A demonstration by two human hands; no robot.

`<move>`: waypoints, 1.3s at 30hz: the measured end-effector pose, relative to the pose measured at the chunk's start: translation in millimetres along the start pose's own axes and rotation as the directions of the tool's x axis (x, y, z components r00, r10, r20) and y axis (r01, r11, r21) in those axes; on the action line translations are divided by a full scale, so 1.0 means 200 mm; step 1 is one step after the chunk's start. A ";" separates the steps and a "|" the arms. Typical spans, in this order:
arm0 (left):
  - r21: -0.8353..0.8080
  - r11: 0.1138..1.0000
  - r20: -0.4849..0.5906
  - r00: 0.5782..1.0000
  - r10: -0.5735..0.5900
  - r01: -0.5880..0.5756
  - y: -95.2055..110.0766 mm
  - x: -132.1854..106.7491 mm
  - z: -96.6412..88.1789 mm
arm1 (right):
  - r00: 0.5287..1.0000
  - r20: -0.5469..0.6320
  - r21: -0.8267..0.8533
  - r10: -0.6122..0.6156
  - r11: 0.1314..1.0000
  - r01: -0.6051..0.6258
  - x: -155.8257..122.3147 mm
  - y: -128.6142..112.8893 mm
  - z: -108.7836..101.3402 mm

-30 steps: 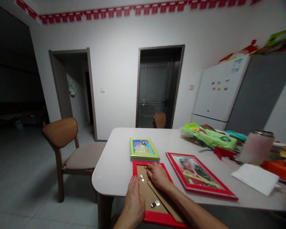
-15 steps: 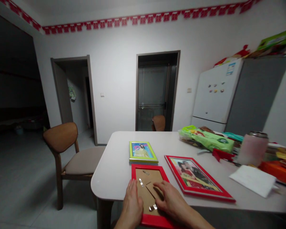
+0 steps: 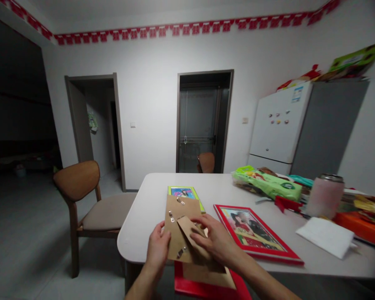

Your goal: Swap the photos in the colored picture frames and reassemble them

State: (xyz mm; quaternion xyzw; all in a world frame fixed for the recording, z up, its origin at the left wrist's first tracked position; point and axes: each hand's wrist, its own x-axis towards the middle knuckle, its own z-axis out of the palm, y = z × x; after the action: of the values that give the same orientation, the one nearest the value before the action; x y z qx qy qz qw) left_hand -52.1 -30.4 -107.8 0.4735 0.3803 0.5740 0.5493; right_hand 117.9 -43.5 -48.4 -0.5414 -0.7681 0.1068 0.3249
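Both my hands hold a brown cardboard backing board point(image 3: 178, 225) with small metal clips, lifted and tilted above the table edge. My left hand point(image 3: 158, 246) grips its left edge with the thumb on top. My right hand point(image 3: 213, 239) presses on the board's fold-out stand at its right side. Below them lies the red photo frame point(image 3: 206, 285), face down, its inside showing. A green-framed photo point(image 3: 184, 193) lies just beyond the board, partly hidden by it. A larger red-framed photo point(image 3: 256, 233) lies to the right.
The white table point(image 3: 137, 233) also carries a green snack packet point(image 3: 267, 183), a pink cup point(image 3: 323, 196), a white napkin point(image 3: 325, 235) and orange boxes at the far right. A wooden chair point(image 3: 87, 196) stands to the left, a white fridge point(image 3: 279, 125) behind.
The backing board has come out of the red frame and risen off the table in both hands. My right hand slid from the board's top toward its stand.
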 end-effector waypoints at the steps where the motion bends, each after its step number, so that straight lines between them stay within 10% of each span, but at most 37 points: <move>1: -0.018 1.000 -0.033 0.999 -0.015 0.015 0.01 0.01 -0.05 | 1.000 -0.006 0.003 0.009 1.000 -0.009 0.00 0.02 0.00; 8: 0.202 0.970 -0.239 0.967 -0.088 0.138 -0.01 0.01 -0.45 | 0.957 0.021 -0.245 0.291 0.929 -0.277 -0.19 0.36 0.01; 16: 0.659 0.737 -0.273 0.961 0.049 0.150 -0.02 0.00 -0.51 | 0.874 0.034 -0.018 0.485 0.875 -0.484 -0.28 0.42 0.09; 20: 0.933 0.360 -0.117 0.960 0.255 0.018 -0.01 -0.02 -0.43 | 0.767 0.303 0.565 0.565 0.542 -0.622 -0.27 0.33 0.05; 23: 0.908 0.401 0.001 0.955 0.296 -0.125 0.00 -0.08 -0.22 | 0.703 0.488 0.754 0.517 0.156 -0.638 -0.28 0.25 0.02; 26: 0.773 0.539 0.263 0.942 0.209 -0.335 -0.01 -0.17 0.07 | 0.706 0.492 0.820 0.509 0.001 -0.572 -0.26 0.21 0.00; 32: 0.634 0.514 0.484 0.815 0.319 -0.578 0.02 -0.23 0.41 | 0.835 0.285 0.884 0.472 0.208 -0.419 -0.22 0.16 -0.02; 35: 0.642 0.455 0.436 0.782 0.446 -0.617 0.09 -0.21 0.35 | 0.861 0.282 0.823 0.423 0.354 -0.444 -0.21 0.19 -0.03; 39: 0.731 0.557 0.087 0.864 0.496 -0.393 0.14 -0.18 0.11 | 0.835 0.203 0.601 0.511 0.608 -0.518 -0.21 0.32 0.00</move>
State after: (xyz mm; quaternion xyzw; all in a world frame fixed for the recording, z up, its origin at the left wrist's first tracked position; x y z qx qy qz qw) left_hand -40.8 -70.6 -80.3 0.6936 0.4784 0.5236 0.1259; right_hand 175.6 -56.5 -98.1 -0.5961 -0.4991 0.4505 0.4389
